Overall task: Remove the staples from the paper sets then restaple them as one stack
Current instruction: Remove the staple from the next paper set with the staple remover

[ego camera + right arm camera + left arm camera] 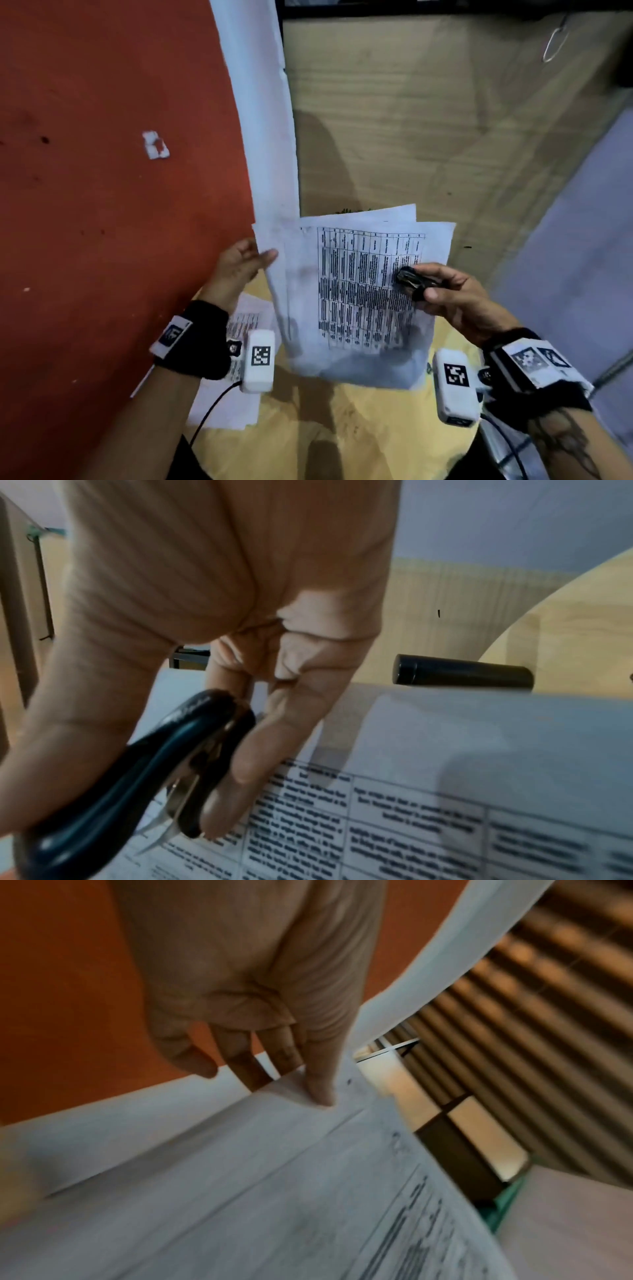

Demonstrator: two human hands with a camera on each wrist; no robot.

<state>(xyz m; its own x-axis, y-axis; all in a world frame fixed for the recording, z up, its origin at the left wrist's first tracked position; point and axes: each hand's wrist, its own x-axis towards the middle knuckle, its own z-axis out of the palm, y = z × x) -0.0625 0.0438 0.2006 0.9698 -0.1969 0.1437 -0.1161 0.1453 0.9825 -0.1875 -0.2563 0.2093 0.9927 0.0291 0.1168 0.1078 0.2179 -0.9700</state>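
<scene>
A set of printed sheets with tables [359, 294] is held up in the air over a round wooden table [308, 438]. My left hand [239, 263] pinches the set's left edge, thumb on top [318, 1085], fingers behind the paper [342, 1191]. One sheet [263, 120] is flipped up and stands tall behind. My right hand [445, 291] grips a black staple remover [411, 282] against the right side of the printed page; its metal claws [171, 813] show in the right wrist view, above the printed sheet [411, 818].
Another printed paper set [236, 342] lies on the table under my left wrist. A red wall [102, 171] is at the left, a wooden panel [445, 120] ahead. A black cylinder [462, 673] sticks out beyond the paper.
</scene>
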